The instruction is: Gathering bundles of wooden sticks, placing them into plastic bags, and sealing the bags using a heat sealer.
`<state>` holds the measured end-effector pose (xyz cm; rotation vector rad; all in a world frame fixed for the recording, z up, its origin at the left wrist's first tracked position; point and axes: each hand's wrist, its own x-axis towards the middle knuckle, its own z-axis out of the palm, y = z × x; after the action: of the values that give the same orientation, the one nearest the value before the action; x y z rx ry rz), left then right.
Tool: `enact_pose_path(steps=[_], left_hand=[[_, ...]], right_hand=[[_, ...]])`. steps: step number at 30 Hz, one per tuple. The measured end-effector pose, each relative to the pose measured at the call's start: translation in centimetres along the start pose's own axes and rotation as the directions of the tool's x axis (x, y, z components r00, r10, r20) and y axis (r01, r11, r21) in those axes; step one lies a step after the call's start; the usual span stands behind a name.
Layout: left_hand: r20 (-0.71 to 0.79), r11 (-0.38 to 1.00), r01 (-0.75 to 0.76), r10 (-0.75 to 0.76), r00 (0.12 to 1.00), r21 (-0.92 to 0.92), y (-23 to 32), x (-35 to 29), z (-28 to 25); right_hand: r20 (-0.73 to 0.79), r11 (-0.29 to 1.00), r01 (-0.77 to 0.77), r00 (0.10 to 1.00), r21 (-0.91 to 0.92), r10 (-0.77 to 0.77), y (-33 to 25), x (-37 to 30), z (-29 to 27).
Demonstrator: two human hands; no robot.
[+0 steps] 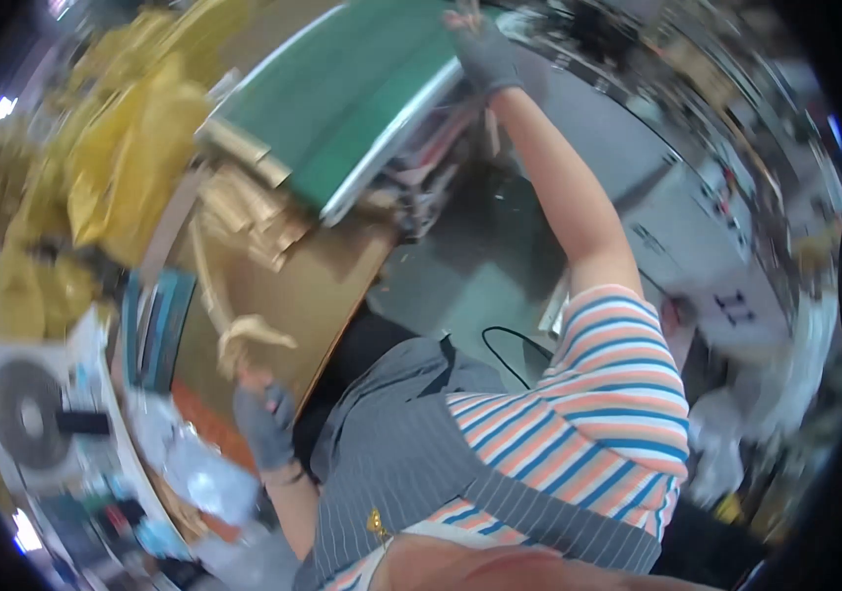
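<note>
My left hand, in a grey fingerless glove, is low at the left over a brown tabletop. Its fingers close on a pale tan, limp-looking piece, from which a thin strip runs up toward a pile of flat tan pieces. Motion blur hides what exactly the piece is. My right arm stretches far forward, and my right hand, also gloved in grey, is beside the far right edge of a green conveyor belt. The fingers of that hand are smeared at the picture's top.
Yellow plastic sacks are heaped at the far left. A teal box lies by the tabletop's left edge, with clear plastic bags nearer me. A grey fan-like disc is further left. Pale cabinets line the right, and a black cable loops near my waist.
</note>
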<state>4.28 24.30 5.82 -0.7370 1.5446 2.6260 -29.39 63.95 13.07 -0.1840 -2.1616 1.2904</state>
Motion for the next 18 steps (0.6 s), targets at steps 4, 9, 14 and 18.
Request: enact_pose_path(steps=[4,9,14,18], left_hand=[[0.124,0.990,-0.039,0.056,0.991,-0.138,1.7,0.1,-0.5],[-0.189,0.972,-0.133,0.170,0.967,0.194,1.3,-0.3,-1.5],[-0.146,0.997,-0.071,0.065,0.987,-0.032,1.4,1.4,0.9],[-0.032,0.995,-0.021,0.025,0.999,0.098,2.0,3.3,3.5]], right_hand=[[-0.250,0.694,-0.133,0.966,-0.708,-0.071,10.3,7.5,-14.6],[-0.333,0.306,-0.356,0.935,-0.883,0.125,23.3,8.9,-27.2],[-0.082,0.874,-0.331,0.943,-0.356,0.324,43.1,3.0,-34.7],[-0.008,0.907,-0.319,0.944,-0.274,0.329,44.7,9.5,-39.6]])
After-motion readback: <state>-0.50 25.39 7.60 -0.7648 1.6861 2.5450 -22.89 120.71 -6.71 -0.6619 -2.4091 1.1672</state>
